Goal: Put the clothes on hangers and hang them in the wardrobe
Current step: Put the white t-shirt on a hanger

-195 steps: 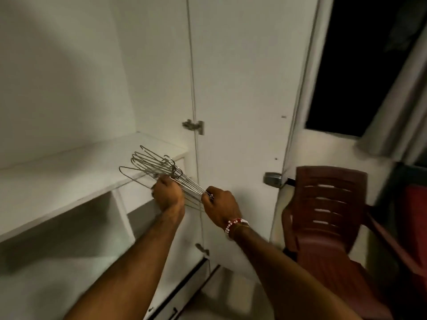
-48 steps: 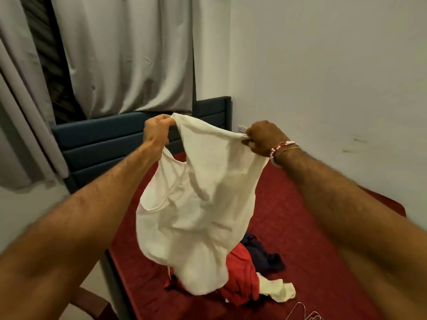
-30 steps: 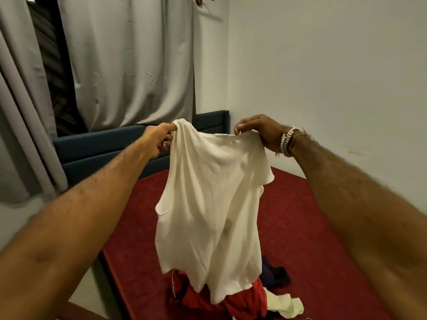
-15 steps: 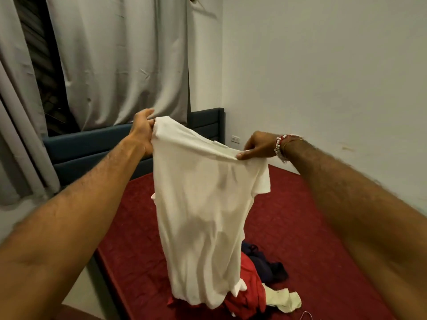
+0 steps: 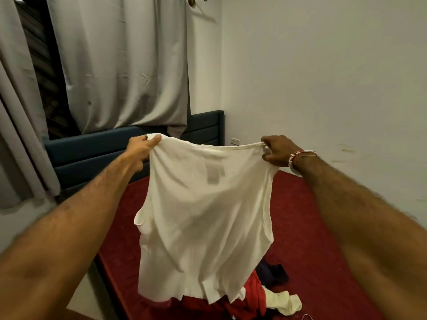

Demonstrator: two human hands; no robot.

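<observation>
We see open air either side of the held-out white shirt (image 5: 203, 215); below it the clothes pile (image 5: 256, 294) crowds the red mattress (image 5: 323, 239), bare toward the wall (image 5: 323, 77)

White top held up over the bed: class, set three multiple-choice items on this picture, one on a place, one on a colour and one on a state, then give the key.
1. Where does the pile of loose clothes lie?
A on the red bed cover; B on a chair; C on the floor.
2. What colour is the padded headboard?
A white; B dark blue; C brown.
3. How is the thin white top held?
A by one hand; B on a hanger; C stretched between the left hand and the right hand.
Key: 1 A, the pile rests on the red cover. 2 B, dark blue panels show below the grey curtain. 3 C, both hands pinch its upper edge.
</observation>
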